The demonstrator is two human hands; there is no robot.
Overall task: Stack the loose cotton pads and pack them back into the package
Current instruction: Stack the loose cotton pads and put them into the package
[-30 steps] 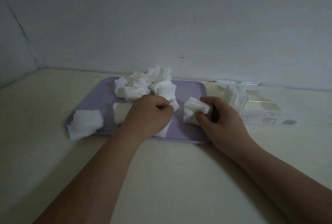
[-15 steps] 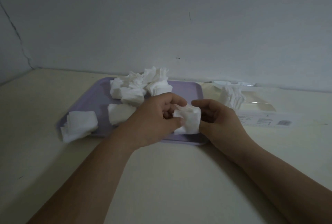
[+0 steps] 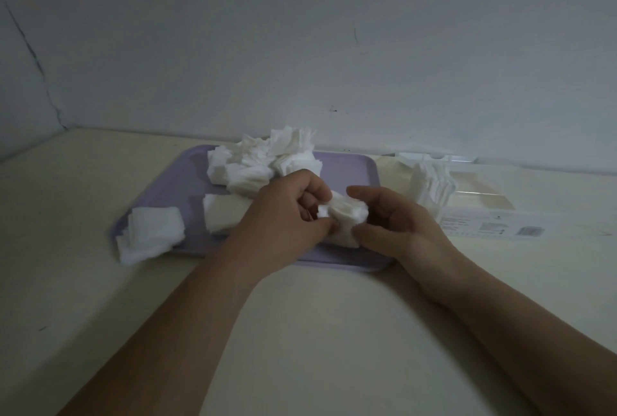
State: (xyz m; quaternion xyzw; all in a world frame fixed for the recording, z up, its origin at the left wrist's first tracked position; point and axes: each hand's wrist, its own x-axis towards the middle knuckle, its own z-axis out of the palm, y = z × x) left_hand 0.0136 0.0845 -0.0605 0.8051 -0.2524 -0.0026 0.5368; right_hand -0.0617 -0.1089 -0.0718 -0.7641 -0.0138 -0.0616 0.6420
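Observation:
Both hands meet over the front right of the lilac tray (image 3: pixel 157 212). My left hand (image 3: pixel 287 212) and my right hand (image 3: pixel 397 222) together grip a small stack of white cotton pads (image 3: pixel 344 215) between thumbs and fingers. A loose heap of pads (image 3: pixel 263 162) lies at the tray's back. A flat pile of pads (image 3: pixel 223 212) sits left of my left hand, partly hidden by it. Another stack of pads (image 3: pixel 152 237) hangs over the tray's front left corner. The clear package (image 3: pixel 484 215) lies to the right with several pads (image 3: pixel 434 185) standing in its open end.
The tray and package rest on a cream tabletop (image 3: pixel 317 332) that runs back to a grey-white wall (image 3: pixel 300 48). The package's printed label (image 3: pixel 494 227) faces forward.
My left hand left the pads on the tray and came across to my right hand. Both now hold the one stack together, which has grown thicker.

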